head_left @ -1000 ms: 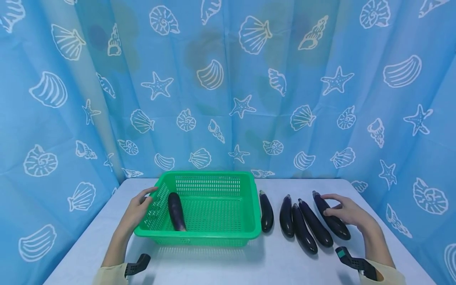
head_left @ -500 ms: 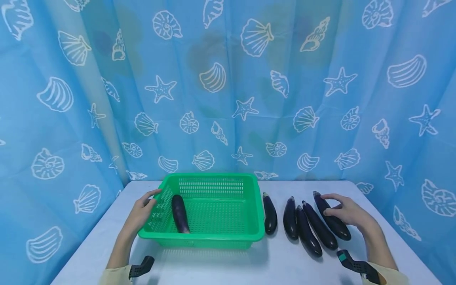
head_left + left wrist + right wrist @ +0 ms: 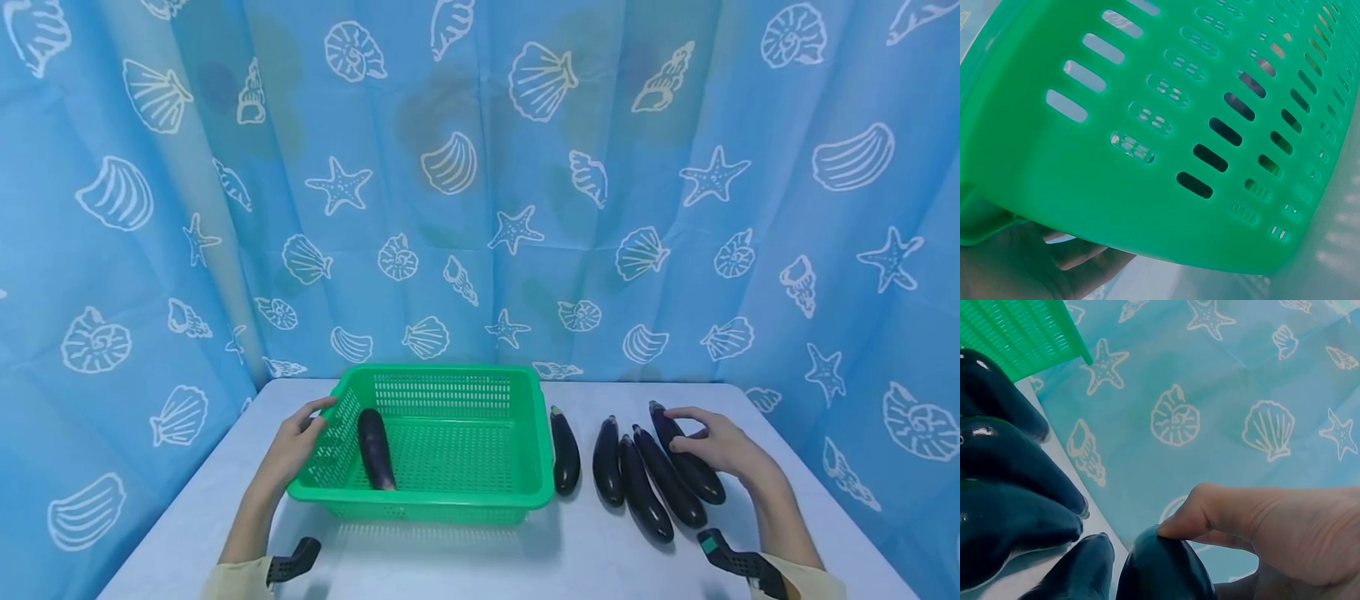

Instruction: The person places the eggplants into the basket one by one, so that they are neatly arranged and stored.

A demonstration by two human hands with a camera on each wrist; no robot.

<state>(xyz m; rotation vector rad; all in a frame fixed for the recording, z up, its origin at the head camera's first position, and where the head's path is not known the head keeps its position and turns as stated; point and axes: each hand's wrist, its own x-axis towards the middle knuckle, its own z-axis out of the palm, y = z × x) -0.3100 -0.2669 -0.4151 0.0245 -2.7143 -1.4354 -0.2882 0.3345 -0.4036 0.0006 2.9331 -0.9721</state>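
At the far right of the row, my right hand (image 3: 723,443) pinches a dark purple eggplant (image 3: 693,473) across its upper half, thumb on the near side. In the right wrist view the thumb presses on this eggplant's (image 3: 1163,569) rounded side. My left hand (image 3: 292,442) holds the left rim of a green plastic basket (image 3: 420,495). In the left wrist view its fingers (image 3: 1085,265) are partly hidden behind the slotted wall. One eggplant (image 3: 375,450) lies inside the basket by its left wall.
Several more eggplants lie between the basket and my right hand: one eggplant (image 3: 565,454) beside the basket's right wall, then a close group (image 3: 645,492). All stand on a white table (image 3: 420,567). A blue seashell curtain (image 3: 465,208) hangs behind and at both sides.
My right hand and the eggplant in it have shifted slightly left, closer to the neighbouring eggplant. The left hand keeps its place on the basket rim. The head view has shifted a little.
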